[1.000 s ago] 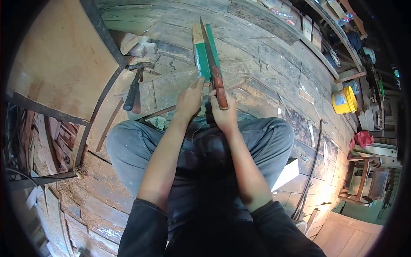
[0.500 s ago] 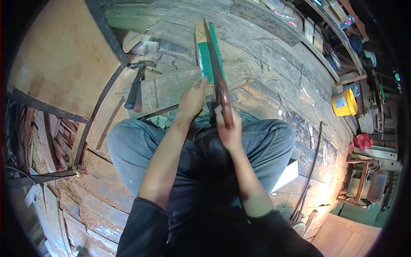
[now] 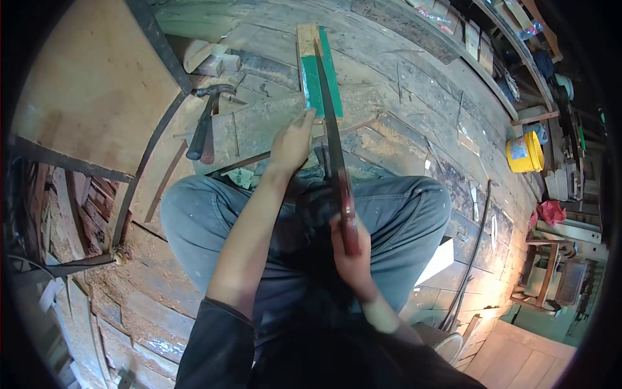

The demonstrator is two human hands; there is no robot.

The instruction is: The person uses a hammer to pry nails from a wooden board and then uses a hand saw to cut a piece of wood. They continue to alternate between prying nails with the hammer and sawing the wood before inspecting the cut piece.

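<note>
A handsaw (image 3: 332,123) with a reddish-brown handle lies lengthwise over a green-painted wooden board (image 3: 311,81) whose far end is bare wood. My right hand (image 3: 353,253) is closed around the saw's handle, low over my lap. At the board's near left corner, my left hand (image 3: 291,144) presses with its fingers closed on the edge. Beneath the board's near end is a flat wooden plank (image 3: 259,123) on the floor.
To the left, a claw hammer (image 3: 206,120) lies near small wood blocks (image 3: 220,63) and a large wooden panel (image 3: 97,84). On the right are a yellow bucket (image 3: 525,152), a long dark bar (image 3: 476,259) and a red cloth (image 3: 551,212).
My right hand has pulled the saw back toward my body, so its handle is now lower over my lap. My left hand has stayed at the board's near end.
</note>
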